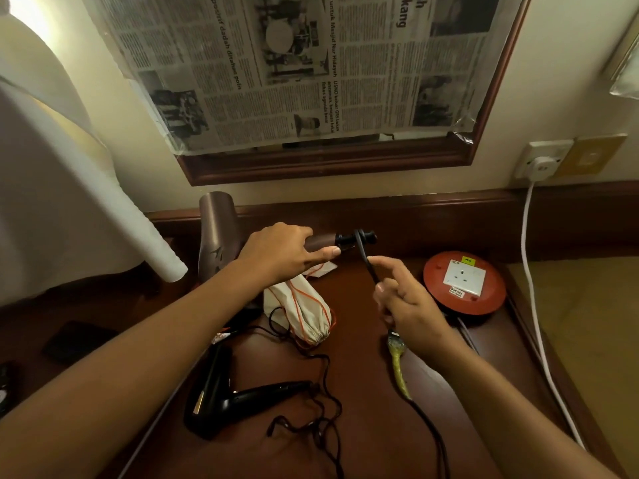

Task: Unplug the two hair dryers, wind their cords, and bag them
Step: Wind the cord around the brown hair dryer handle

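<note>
The counter is dark polished wood with a soft sheen; the brown hair dryer looks satin metallic; the black hair dryer is glossy plastic. The bag is matt cream cloth; newspaper under clear film covers the mirror.

The newspaper taped over the mirror carries the only clear print: sideways headline fragments "dadah ditahan polis" at its 9 o'clock side, "Masjid Nur Hidayah" near the middle, and "akang" at about 1 o'clock. The red socket reel on the desk bears a white sticker at 6 o'clock, seemingly "5 METERS"; its yellow tag is unreadable.
</note>
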`<state>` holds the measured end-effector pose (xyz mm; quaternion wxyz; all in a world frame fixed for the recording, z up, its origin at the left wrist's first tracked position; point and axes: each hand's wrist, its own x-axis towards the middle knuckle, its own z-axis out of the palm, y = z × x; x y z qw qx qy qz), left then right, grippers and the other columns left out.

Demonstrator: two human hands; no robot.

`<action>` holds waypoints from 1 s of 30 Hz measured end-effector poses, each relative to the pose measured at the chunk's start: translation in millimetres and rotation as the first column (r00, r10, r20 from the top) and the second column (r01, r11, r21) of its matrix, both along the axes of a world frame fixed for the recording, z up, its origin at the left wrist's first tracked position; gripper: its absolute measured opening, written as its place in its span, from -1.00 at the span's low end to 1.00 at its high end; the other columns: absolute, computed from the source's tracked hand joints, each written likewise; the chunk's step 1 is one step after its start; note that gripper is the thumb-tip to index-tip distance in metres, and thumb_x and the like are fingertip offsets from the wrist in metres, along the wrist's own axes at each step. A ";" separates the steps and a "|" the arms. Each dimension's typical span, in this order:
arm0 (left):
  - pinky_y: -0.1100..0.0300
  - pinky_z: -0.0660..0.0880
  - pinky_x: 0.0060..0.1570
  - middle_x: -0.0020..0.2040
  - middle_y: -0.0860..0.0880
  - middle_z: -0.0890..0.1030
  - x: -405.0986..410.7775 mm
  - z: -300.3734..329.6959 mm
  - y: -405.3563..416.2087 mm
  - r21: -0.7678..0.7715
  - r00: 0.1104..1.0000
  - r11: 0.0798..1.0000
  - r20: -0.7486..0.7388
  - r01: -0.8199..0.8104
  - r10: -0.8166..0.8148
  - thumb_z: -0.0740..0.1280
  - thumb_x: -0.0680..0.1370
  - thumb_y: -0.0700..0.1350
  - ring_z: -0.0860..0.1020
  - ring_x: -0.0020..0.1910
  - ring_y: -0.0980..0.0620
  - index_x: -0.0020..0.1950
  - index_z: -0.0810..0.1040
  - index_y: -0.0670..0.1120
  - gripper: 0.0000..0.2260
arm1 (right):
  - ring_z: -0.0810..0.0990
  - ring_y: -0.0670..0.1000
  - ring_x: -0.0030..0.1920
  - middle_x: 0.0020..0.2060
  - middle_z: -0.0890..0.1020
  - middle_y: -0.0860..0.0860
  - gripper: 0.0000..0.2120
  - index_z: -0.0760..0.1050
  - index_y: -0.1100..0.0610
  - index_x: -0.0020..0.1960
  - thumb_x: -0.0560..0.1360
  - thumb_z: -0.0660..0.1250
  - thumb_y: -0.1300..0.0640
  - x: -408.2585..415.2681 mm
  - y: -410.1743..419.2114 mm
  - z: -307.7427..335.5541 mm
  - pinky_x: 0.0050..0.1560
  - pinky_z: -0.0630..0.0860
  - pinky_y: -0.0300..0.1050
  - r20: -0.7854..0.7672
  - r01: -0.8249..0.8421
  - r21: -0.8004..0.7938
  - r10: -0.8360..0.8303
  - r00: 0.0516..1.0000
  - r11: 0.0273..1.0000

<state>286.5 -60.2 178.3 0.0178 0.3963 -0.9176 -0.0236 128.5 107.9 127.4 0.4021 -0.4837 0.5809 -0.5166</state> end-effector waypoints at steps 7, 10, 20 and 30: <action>0.13 0.44 -0.31 -0.34 0.06 0.47 7.2 4.5 6.8 -0.004 0.996 0.998 -0.052 0.070 -0.070 -0.06 0.37 0.50 0.47 -0.35 0.10 -0.24 0.40 0.04 -0.43 | 0.34 -0.08 -0.42 -0.38 0.36 0.00 -0.82 0.46 0.19 0.04 0.64 0.08 0.19 -11.8 -11.0 -11.3 -0.43 0.30 -0.23 0.053 -0.134 0.194 0.126 0.991 0.972; 0.16 0.40 -0.34 -0.36 0.06 0.46 10.3 6.2 8.4 0.020 0.993 0.996 -0.087 0.083 -0.081 -0.03 0.39 0.48 0.45 -0.37 0.10 -0.28 0.36 0.06 -0.49 | 0.36 -0.06 -0.44 -0.39 0.36 0.06 -0.79 0.45 0.26 -0.01 0.64 0.08 0.19 -16.4 -18.7 -7.1 -0.42 0.35 -0.21 0.046 -0.185 0.238 0.179 0.983 0.954; 0.16 0.34 -0.34 -0.39 0.01 0.46 13.0 18.4 7.6 0.209 0.971 0.969 -0.222 0.134 -0.086 0.13 0.43 0.42 0.41 -0.42 0.08 -0.28 0.45 -0.02 -0.49 | 0.41 0.03 -0.39 -0.43 0.42 0.09 -0.64 0.48 0.18 -0.22 0.60 0.14 -0.02 -36.3 -37.0 3.1 -0.35 0.42 -0.15 0.062 -0.297 0.243 0.291 0.955 0.923; 0.19 0.35 -0.37 -0.41 0.03 0.48 7.2 41.6 20.5 0.198 0.986 0.967 -0.074 0.163 -0.151 0.08 0.36 0.46 0.43 -0.44 0.10 -0.16 0.50 -0.03 -0.43 | 0.18 -0.07 -0.56 -0.50 0.29 -0.03 -0.67 0.49 0.19 -0.11 0.52 0.22 -0.09 -59.2 -52.5 -4.7 -0.56 0.14 -0.22 0.261 -0.315 0.296 0.241 0.935 0.902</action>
